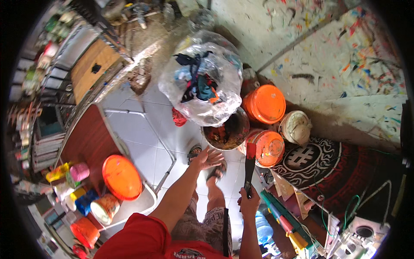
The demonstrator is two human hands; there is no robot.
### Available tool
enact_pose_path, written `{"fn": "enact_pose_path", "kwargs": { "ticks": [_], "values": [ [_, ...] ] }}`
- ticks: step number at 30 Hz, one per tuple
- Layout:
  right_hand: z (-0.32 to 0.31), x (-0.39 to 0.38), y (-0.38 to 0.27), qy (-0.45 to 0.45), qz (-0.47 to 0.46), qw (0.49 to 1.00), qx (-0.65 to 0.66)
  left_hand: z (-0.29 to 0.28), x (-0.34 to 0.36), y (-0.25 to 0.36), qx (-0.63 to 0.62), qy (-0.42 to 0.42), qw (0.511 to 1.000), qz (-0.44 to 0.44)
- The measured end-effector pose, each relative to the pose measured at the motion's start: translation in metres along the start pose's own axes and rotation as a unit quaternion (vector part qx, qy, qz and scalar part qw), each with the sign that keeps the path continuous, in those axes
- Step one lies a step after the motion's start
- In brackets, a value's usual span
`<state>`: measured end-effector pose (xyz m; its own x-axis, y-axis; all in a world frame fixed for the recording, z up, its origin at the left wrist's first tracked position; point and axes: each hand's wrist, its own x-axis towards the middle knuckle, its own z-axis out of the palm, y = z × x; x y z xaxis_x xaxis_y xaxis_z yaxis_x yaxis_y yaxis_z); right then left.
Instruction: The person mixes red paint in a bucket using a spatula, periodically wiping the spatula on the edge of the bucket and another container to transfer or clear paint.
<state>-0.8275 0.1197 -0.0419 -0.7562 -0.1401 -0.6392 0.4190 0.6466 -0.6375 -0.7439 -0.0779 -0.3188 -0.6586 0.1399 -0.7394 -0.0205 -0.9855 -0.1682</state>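
In the head view, the left hand [210, 159] is spread wide with nothing in it, near the open bin [242, 121] ahead of it. The right hand [249, 203] is closed around the handle of a dark spatula [249, 172], whose red-smeared blade points forward, beside an orange-lidded bucket [270, 149] ahead of that hand.

Left: red-brown table [84, 140] with pale rim, bearing round orange lid [122, 177] and pink tub [79, 172] | Upper left: brown wooden board [90, 67], dark spot on it | Upper right: pale wall [332, 73], paint-flecked | Right: black patterned cloth [355, 170] | Below: blue bottle [264, 228]
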Motion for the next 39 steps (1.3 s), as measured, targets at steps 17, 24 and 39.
{"fn": "enact_pose_path", "kwargs": {
  "ticks": [17,24,39],
  "values": [
    [-0.086,-0.207,0.059,-0.180,-0.244,0.953,0.030,-0.193,-0.324,-0.229,0.167,0.138,0.945,0.243],
    [-0.036,-0.326,0.093,-0.294,-0.337,0.893,-0.041,-0.432,-0.539,-0.389,0.007,0.433,0.852,0.295],
    [0.227,-0.669,0.163,-0.344,-0.646,0.645,-0.219,-0.645,-0.766,-0.563,-0.187,0.513,0.727,0.416]
  ]
}}
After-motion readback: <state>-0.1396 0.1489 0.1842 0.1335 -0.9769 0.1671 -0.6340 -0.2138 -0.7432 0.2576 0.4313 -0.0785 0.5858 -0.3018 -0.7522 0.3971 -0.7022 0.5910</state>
